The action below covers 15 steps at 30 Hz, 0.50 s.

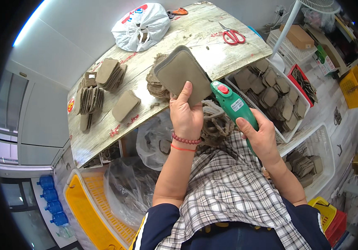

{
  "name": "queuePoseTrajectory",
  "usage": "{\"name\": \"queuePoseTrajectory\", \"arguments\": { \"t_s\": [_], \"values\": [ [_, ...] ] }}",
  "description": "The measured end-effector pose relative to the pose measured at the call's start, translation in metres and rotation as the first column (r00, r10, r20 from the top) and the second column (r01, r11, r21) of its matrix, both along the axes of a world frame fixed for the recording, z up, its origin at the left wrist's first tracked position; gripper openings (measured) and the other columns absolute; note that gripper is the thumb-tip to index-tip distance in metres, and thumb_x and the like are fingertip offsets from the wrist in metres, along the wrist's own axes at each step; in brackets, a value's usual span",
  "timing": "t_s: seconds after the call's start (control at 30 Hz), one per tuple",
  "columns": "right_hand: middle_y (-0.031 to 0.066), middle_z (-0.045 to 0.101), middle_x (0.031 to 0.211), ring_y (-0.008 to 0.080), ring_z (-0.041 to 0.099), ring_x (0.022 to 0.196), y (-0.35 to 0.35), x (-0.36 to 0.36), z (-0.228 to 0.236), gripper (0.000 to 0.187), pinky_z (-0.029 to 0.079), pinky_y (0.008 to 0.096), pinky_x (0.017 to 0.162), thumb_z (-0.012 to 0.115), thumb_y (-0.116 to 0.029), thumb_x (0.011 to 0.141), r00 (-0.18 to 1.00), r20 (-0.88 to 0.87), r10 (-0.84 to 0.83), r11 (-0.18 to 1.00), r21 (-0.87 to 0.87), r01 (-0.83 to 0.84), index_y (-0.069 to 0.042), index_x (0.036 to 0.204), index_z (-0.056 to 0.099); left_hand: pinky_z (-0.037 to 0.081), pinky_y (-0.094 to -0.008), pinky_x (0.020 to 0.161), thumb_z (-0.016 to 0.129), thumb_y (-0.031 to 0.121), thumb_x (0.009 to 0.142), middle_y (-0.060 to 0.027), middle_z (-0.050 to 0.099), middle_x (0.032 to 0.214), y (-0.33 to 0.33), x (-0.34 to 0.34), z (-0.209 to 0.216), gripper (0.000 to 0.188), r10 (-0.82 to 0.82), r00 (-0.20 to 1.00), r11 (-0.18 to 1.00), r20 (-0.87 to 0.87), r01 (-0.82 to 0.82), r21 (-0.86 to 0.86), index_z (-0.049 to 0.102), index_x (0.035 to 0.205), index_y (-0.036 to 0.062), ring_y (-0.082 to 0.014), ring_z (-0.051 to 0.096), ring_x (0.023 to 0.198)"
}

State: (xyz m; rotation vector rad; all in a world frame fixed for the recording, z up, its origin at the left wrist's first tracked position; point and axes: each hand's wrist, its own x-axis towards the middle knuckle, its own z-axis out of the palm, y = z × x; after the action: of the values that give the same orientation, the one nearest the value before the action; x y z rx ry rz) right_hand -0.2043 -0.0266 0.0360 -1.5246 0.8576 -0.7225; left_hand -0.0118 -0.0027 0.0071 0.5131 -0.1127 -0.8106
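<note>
My left hand (186,114) grips a brown, round-cornered rectangular leather-like pad (183,77), thumb on its face and fingers behind. In my right hand (258,135) is a green handheld electric cutter (235,104) with a red button. Its dark tip is at the pad's right edge; whether it touches I cannot tell. Behind the pad, a stack of similar ragged-edged pieces (156,85) lies on the table. A heap of brown offcut strips (216,125) rests at my lap, below the cutter.
On the pale table (204,21) are stacked pads (110,74), a single pad (125,105), red-handled scissors (232,36) and a white plastic bag (140,29). White crates of pads (285,93) stand right. A yellow crate (89,208) and clear plastic bags (129,187) stand at lower left.
</note>
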Motion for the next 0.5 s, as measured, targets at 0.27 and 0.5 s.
{"name": "queuePoseTrajectory", "arguments": {
  "t_s": [0.27,0.5],
  "values": [
    [-0.0013,0.057,0.071,0.0043,0.047,0.061,-0.009,0.001,0.006,0.041,0.040,0.0211,0.055,0.069,-0.034,0.088,0.999,0.008,-0.035,0.999,0.007,0.034,0.002,0.107,0.062,0.051,-0.0346,0.091,0.062,0.000,0.089,-0.0063,0.063,0.114,0.011,-0.022,-0.007,0.028,-0.115,0.992,0.991,0.050,0.112,0.070,0.057,0.116,0.0036,-0.0189,0.061,0.104],
    [-0.0012,0.057,0.072,0.0045,0.050,0.060,-0.021,-0.008,0.018,0.040,0.043,0.0214,0.054,0.070,-0.035,0.087,1.000,-0.021,-0.004,0.999,0.046,0.005,0.001,0.104,0.063,0.055,-0.0348,0.084,0.063,-0.002,0.087,-0.0091,0.066,0.110,0.024,-0.017,-0.016,0.029,-0.259,0.959,0.963,0.115,0.247,0.109,0.058,0.115,0.0029,-0.0203,0.066,0.098]
  ]
}}
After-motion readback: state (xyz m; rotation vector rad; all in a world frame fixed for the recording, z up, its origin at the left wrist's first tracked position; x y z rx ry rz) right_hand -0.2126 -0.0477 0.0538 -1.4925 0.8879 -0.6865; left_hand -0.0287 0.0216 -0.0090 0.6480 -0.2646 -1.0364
